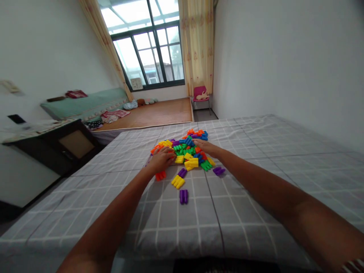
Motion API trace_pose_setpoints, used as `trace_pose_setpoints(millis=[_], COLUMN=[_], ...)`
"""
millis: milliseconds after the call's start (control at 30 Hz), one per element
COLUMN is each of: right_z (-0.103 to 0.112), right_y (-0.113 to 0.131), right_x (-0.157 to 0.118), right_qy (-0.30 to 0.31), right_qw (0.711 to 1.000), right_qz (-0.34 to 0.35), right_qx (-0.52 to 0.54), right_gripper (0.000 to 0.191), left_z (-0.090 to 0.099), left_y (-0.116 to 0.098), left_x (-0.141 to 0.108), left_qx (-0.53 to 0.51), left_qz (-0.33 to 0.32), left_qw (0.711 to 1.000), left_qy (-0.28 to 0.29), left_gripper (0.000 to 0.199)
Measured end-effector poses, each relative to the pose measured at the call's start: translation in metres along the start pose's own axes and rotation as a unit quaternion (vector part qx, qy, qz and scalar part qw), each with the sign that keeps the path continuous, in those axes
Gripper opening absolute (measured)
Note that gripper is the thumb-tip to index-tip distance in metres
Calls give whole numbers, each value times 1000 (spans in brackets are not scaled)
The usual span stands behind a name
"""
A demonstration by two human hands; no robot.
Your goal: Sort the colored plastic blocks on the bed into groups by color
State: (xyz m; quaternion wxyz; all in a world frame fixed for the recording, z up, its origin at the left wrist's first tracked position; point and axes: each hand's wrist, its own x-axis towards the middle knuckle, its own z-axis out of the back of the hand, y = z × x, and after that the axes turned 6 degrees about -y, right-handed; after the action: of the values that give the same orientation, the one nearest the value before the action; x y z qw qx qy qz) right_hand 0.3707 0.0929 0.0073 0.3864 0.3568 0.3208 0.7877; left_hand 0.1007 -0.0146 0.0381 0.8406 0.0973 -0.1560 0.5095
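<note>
A pile of plastic pieces in green, yellow, orange, blue and purple lies on a grey checked bedspread. On the pile's left side rests my left hand, its fingers spread over orange pieces. My right hand reaches the pile's right edge, fingers stretched out beside a blue piece. Nearer to me lie a yellow piece joined to a purple one, and a separate purple piece. Another purple piece sits below my right forearm.
A dark cabinet stands at the left, beyond the bedspread. Behind are a brown mat with clothes at its left and a pink chair holding a soft toy. A white wall runs along the right.
</note>
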Motion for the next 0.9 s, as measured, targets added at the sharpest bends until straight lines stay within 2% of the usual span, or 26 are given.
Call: trace_pose_setpoints(millis=[100,200,300,400,467,567,667,900], right_z=[29,51,53,40,31,23,21,28], right_y=[-2,-16,-28,-28,-24,-19,-20,-40], right_x=[-5,-11,-16,-17,-16,-19,-25,-33], right_qy=[-19,-2,47,48,34,55,68,34], right_qw=[999,995,991,994,993,987,988,988], right_qz=[-36,-93,-123,-81,-24,32,49,48], right_qx=[24,22,16,-54,-112,-146,-133,-145], right_gripper=[33,25,20,19,26,31,32,38], left_z=[3,-2,-16,-32,-39,-44,-45,-50], left_y=[-8,-37,-72,-92,-96,-95,-91,-89], left_x=[8,22,37,45,46,41,36,36], left_qx=[-13,-60,-101,-124,-131,-133,-128,-105], left_qz=[60,38,-32,-65,-54,-26,-20,15], left_qw=[997,994,994,990,989,988,989,992], left_qy=[-55,-80,-39,-22,-38,-68,-77,-72], left_gripper=[24,25,25,25,25,26,24,24])
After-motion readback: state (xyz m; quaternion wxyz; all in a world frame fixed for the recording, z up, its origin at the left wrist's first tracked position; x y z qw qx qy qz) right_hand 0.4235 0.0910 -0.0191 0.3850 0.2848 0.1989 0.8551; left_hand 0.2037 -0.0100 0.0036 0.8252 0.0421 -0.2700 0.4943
